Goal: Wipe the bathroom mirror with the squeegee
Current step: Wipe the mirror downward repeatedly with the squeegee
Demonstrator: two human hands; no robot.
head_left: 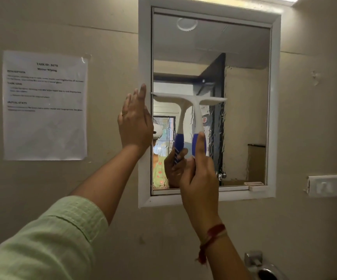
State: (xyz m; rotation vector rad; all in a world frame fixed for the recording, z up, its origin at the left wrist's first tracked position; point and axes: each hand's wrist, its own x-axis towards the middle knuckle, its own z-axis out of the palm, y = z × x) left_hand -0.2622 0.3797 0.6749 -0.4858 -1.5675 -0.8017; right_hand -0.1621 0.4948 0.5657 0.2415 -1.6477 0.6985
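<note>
A rectangular mirror (244,98) in a white frame (275,118) hangs on the beige wall. My right hand (201,176) grips the blue handle of a white squeegee (197,110), thumb up along the handle. Its blade lies level against the glass at mid-height, toward the left side, and its reflection shows just to the left. My left hand (135,122) rests flat with fingers spread on the left side of the frame, holding nothing. Wet streaks show on the glass right of the blade.
A printed task sheet (45,105) is taped to the wall left of the mirror. A white switch plate (330,185) sits at the lower right. A chrome tap (253,258) shows at the bottom right. A small white block (255,187) rests on the frame's lower ledge.
</note>
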